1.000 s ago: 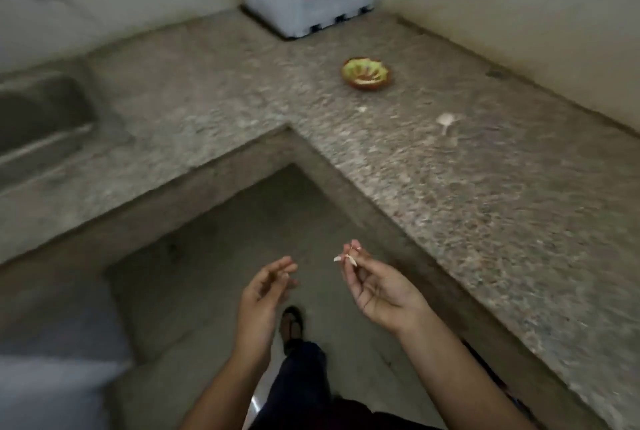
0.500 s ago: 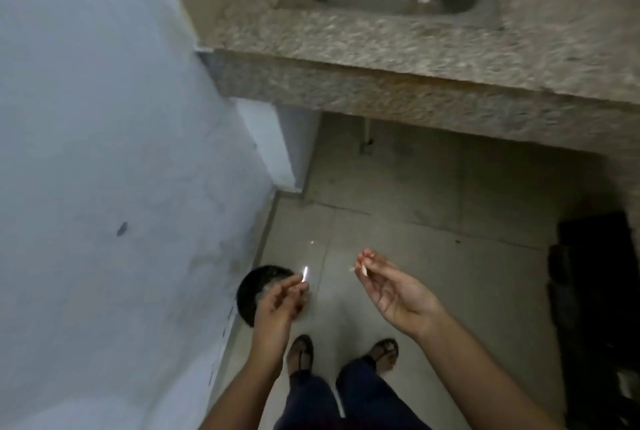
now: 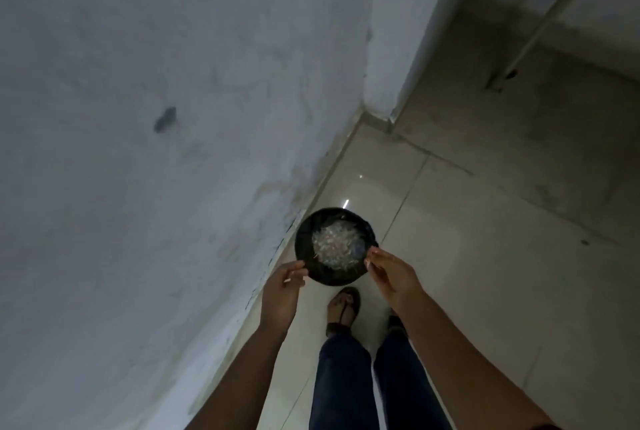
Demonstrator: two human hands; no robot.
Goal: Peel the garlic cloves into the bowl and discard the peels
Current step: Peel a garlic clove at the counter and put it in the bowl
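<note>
The round black-lined waste bin (image 3: 332, 279) holds pale whitish, translucent garlic peels (image 3: 335, 245); white peel slivers (image 3: 288, 280) show in the left hand (image 3: 282, 291) and right hand (image 3: 391, 277). The left plaster wall (image 3: 138, 170) is mottled grey-blue with a dark smudge (image 3: 165, 119). Glossy floor tiles (image 3: 485, 256) are beige; near trousers (image 3: 341, 388) dark blue.

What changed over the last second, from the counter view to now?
The view swung from the counter down to the floor, and both hands came to the black bin, one on either side. Unchanged: the left hand still pinches a peel sliver, the right hand a peel scrap; nothing dropped yet.
</note>
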